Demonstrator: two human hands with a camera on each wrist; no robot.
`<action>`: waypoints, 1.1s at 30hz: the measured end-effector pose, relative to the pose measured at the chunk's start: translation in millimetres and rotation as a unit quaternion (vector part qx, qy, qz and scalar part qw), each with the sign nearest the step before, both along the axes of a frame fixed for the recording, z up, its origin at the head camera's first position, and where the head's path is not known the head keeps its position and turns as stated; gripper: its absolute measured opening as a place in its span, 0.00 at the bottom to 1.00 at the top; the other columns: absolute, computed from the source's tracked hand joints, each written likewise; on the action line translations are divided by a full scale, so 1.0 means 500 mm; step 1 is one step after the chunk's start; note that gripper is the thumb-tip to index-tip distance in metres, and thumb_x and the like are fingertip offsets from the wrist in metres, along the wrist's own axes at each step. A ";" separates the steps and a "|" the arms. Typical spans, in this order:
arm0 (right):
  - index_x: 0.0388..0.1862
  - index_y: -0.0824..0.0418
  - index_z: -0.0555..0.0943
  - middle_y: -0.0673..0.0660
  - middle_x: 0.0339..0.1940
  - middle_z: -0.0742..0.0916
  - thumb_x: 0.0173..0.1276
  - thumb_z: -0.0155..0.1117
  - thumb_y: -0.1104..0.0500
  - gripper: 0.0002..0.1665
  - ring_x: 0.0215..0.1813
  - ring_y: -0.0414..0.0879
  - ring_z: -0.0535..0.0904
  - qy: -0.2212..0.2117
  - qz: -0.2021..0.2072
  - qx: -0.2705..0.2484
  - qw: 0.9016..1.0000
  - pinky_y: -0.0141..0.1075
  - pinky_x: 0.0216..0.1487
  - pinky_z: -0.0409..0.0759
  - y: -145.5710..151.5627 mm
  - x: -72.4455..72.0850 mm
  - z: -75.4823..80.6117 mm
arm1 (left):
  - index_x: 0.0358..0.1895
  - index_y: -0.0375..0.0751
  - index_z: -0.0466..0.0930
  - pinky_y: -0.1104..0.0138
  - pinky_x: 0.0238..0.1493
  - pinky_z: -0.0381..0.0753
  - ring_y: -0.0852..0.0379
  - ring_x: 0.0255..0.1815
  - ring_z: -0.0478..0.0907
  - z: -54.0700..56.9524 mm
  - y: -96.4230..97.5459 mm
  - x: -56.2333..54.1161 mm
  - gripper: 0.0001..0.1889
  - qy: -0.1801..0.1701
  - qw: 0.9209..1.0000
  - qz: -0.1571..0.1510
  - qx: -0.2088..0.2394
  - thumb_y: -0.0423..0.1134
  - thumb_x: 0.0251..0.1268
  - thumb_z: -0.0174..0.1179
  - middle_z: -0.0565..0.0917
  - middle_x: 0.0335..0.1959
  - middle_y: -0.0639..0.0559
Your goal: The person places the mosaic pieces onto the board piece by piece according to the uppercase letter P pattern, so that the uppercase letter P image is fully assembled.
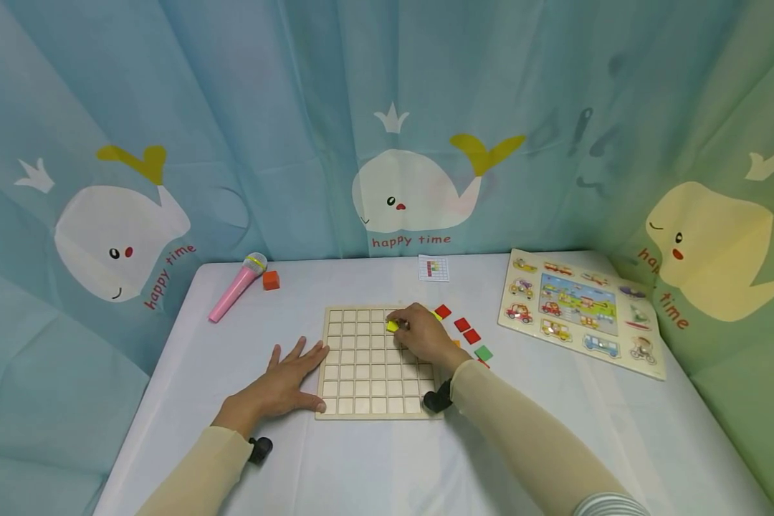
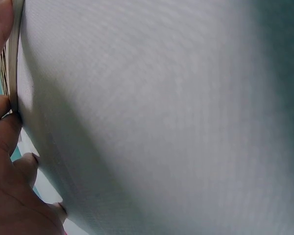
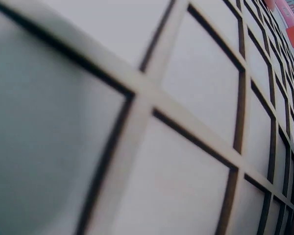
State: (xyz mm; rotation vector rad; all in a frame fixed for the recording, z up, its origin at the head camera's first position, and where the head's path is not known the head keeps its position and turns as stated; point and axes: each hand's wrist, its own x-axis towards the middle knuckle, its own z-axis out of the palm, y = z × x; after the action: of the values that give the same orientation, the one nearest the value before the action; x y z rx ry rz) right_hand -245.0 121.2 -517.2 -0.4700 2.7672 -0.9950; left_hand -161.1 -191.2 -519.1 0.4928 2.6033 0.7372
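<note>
Over far rows of pale wooden grid board [image 1: 362, 373], right hand [image 1: 423, 337] pinches small yellow square tile [image 1: 392, 327]; left hand [image 1: 282, 383], fingers spread, touches board's left edge. Loosened pinch could drop tile askew.

Blue whale-print curtains [image 1: 258, 86] hang behind a white-covered table [image 1: 361, 469].

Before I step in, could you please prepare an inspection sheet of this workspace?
Surface: white cloth-covered table.
Job's things: square wooden grid board; small yellow piece; red square tiles and green square tile right of the board; white grid-printed card beyond it.
Clutter: pink toy microphone, orange-red cube, wooden vehicle-picture puzzle.
Hands: left hand spread, touching the board's left edge; right hand pinches the yellow piece over the board.
Cables: nothing seen.
Surroundings: blue whale-print curtain.
</note>
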 end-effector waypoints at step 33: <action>0.53 0.59 0.91 0.54 0.46 0.87 0.69 0.74 0.62 0.14 0.42 0.45 0.79 0.015 -0.058 -0.042 0.997 0.39 0.46 0.81 -0.006 0.019 -0.013 | 0.85 0.45 0.56 0.36 0.84 0.23 0.39 0.89 0.37 -0.003 -0.001 0.001 0.58 -0.002 1.000 0.001 0.007 0.55 0.53 0.79 0.56 0.87 0.48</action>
State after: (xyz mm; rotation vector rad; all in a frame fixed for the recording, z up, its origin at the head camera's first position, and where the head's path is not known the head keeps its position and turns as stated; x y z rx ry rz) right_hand -235.6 118.0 -523.7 -0.3412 2.8149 -1.1439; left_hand -160.7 -191.8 -520.4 0.4916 2.5969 0.7570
